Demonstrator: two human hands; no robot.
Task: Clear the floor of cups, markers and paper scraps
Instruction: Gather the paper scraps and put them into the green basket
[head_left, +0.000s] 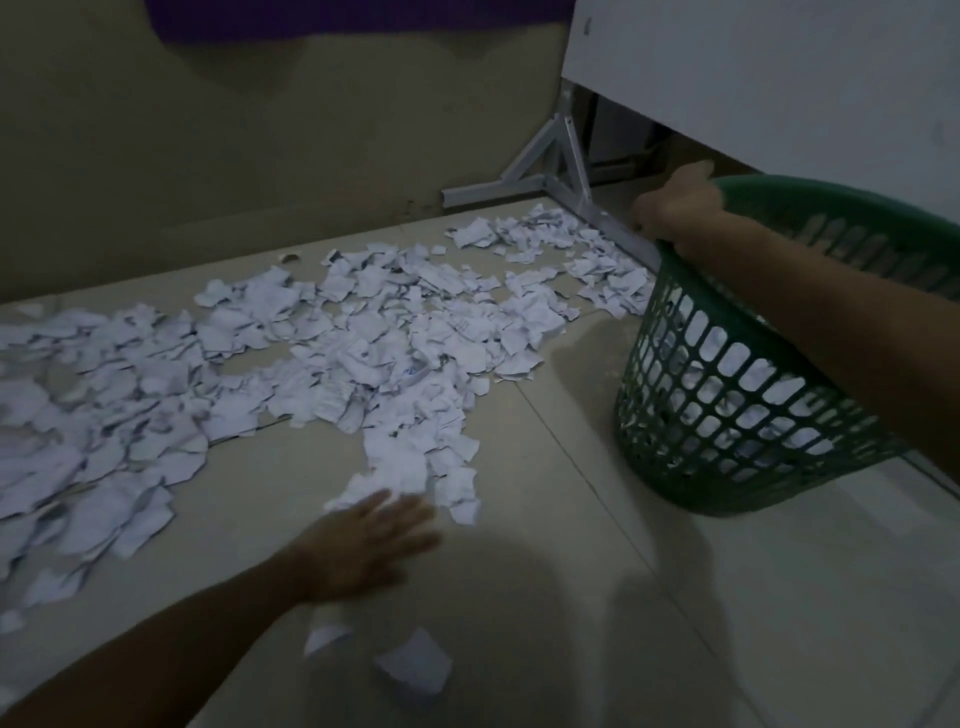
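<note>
While blurred, left hand (363, 545) flat, basket (727, 415) cropped

A beige wall (234, 156) is seen at the back, topped by a purple band (337, 15). A white board (779, 78) is set at the upper right, carried on a pale metal stand (556, 166) whose braced foot is planted at the wall's base. A small curled brownish fragment (291, 256) is spotted by the wall, too dim to be identified
</note>
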